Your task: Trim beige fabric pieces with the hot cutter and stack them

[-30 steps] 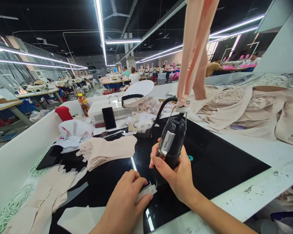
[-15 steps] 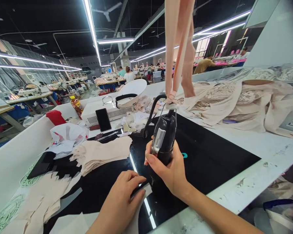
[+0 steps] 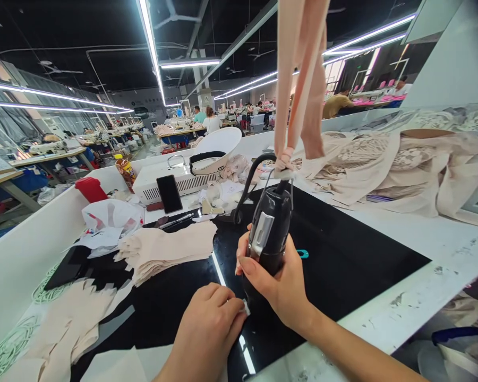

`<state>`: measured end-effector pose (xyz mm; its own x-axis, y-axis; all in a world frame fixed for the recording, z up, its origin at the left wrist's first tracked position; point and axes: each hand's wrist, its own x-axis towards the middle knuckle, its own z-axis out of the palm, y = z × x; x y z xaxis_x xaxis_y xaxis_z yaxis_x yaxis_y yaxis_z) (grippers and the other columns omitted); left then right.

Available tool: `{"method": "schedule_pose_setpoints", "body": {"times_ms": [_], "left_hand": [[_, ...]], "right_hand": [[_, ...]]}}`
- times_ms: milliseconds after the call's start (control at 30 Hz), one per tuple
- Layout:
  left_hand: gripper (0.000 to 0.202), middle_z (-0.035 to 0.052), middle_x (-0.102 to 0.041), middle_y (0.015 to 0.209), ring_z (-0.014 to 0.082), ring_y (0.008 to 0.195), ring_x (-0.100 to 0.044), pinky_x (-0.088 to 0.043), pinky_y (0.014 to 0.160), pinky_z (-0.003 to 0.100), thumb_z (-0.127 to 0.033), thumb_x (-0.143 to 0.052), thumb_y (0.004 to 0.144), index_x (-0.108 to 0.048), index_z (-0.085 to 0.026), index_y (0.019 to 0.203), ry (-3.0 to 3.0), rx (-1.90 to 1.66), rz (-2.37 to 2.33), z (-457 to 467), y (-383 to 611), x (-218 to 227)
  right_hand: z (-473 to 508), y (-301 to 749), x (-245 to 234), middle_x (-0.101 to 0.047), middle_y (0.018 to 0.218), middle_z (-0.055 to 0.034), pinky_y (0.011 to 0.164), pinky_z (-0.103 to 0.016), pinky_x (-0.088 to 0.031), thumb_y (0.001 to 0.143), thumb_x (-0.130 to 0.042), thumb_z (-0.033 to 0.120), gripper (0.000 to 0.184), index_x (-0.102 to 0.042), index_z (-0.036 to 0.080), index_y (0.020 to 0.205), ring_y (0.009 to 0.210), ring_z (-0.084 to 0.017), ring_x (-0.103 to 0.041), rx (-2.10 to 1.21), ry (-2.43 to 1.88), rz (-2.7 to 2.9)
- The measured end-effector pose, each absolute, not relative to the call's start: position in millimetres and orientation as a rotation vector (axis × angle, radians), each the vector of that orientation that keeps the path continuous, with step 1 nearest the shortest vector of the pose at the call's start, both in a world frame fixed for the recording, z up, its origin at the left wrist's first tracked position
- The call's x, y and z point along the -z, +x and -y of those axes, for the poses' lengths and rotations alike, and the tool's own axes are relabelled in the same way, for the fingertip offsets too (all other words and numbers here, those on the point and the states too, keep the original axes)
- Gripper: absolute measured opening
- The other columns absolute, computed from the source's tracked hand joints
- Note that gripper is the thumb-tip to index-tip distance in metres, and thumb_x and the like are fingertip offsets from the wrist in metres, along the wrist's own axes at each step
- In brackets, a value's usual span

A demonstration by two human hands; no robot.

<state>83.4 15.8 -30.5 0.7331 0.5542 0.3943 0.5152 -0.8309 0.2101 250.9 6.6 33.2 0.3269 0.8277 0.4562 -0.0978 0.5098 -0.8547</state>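
My right hand is wrapped round a black hand-held cutting tool that stands upright on the black glossy work surface. The tool hangs from a beige fabric strap and has a black cable. My left hand is closed, pressing a small pale fabric piece flat against the tool's base. A neat stack of beige cut pieces lies to the left.
More beige cut shapes lie at the near left. A phone leans on a white box, with a white bowl, a red container and a bag nearby. Beige lace fabric is heaped at right. Other workers sit far behind.
My left hand has slid the pale piece in toward the tool's base, so less of it shows. The right hand and tool have barely moved.
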Motion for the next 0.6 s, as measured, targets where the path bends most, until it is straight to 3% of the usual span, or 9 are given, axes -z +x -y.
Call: {"method": "schedule_pose_setpoints", "body": {"times_ms": [267,600], "left_hand": [[0.015,0.0034,-0.078,0.111,0.0258,0.100,-0.075,-0.060,0.088,0.043,-0.016,-0.067,0.103,-0.068,-0.023,0.090,2.826,-0.643,-0.929,-16.3,85.8,31.3],[0.021,0.0023,-0.074,0.092,0.0255,0.090,-0.073,-0.056,0.079,0.043,-0.012,-0.056,0.106,-0.072,-0.023,0.097,2.963,-0.689,-0.904,-14.9,87.6,33.3]], "right_hand": [[-0.4,251.0,-27.0,-0.058,0.071,0.0071,0.053,-0.028,-0.053,0.082,-0.082,0.027,0.032,-0.052,0.027,0.094,0.055,-0.014,-0.059,-0.791,-0.782,1.079],[-1.2,251.0,-26.4,-0.058,0.072,0.0068,0.054,-0.026,-0.052,0.085,-0.082,0.025,0.030,-0.053,0.027,0.094,0.056,-0.013,-0.059,-0.766,-0.758,1.096]]}}
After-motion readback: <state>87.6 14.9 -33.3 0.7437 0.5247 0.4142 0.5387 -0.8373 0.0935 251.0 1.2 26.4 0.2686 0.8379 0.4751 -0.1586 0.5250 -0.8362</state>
